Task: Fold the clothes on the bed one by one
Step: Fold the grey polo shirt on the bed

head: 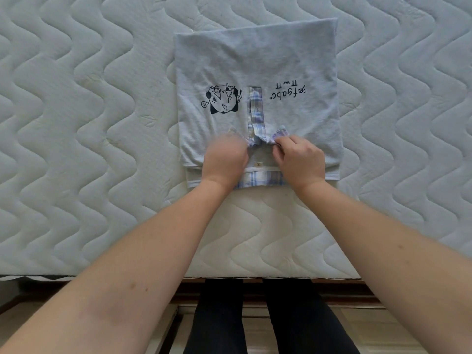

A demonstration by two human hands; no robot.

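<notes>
The person stands at the edge of the bed (pixel 76 123), both arms stretched out over a pale blue shirt (pixel 255 67) that lies flat on the quilted mattress, collar end nearest them. The shirt already sits as a neat rectangle, its sides tucked away, with the cartoon print (pixel 222 99) beyond the left fingers and the line of lettering (pixel 287 92) beyond the right ones.

The right hand (pixel 300 158) has its fingers curled, pinching the checked collar (pixel 279 134) point between thumb and fingertips. The left hand (pixel 226 155) is blurred; it sits over the other collar point with fingers bent, but I cannot tell for sure whether it grips the cloth or just presses it. Between the two hands runs the checked placket (pixel 255 108), leading straight away from the fingertips, and a small label (pixel 258 164) shows just behind the knuckles.

To my eye this shirt is nearly done: the folding itself looks finished and what is happening is tidying of the collar so it lies flat. No other clothes show anywhere on the visible part of the mattress, so I cannot say how many pieces are already folded or still waiting; any pile must lie out of sight.
</notes>
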